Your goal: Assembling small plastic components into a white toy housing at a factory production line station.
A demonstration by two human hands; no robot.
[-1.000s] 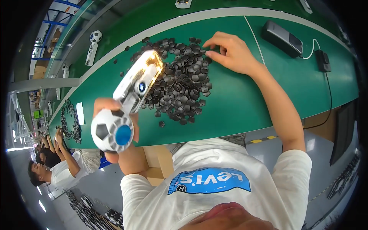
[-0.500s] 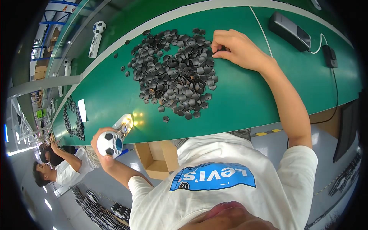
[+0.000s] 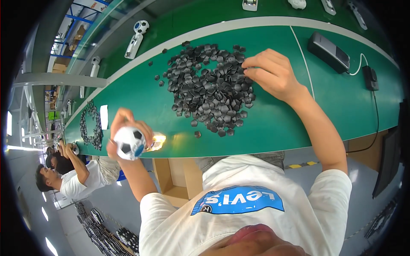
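Observation:
My left hand point(image 3: 143, 129) is closed around a handheld device with a soccer-ball head point(image 3: 129, 143), white with black patches and a blue spot. Yellow light glows from its clear end point(image 3: 157, 142), beyond my fingers. A wide pile of small black pentagon pieces point(image 3: 212, 91) lies on the green table point(image 3: 277, 123). At the pile's right edge, the thumb and fingers of my right hand point(image 3: 275, 77) are pinched together. Whether a piece is between these fingertips is too small to tell.
A black and grey box-shaped device point(image 3: 329, 52) with a white cable stands at the right. Similar ball-headed devices point(image 3: 136, 39) lie past the table's raised far edge. Another person point(image 3: 81, 177) works at the left, near a second black pile point(image 3: 91, 128). A cardboard box point(image 3: 173, 177) sits below the table.
My left hand has turned the ball-headed device, and its fingers now wrap over the body. My right hand stays by the pile, fingers still pinched. The whole view has shifted slightly.

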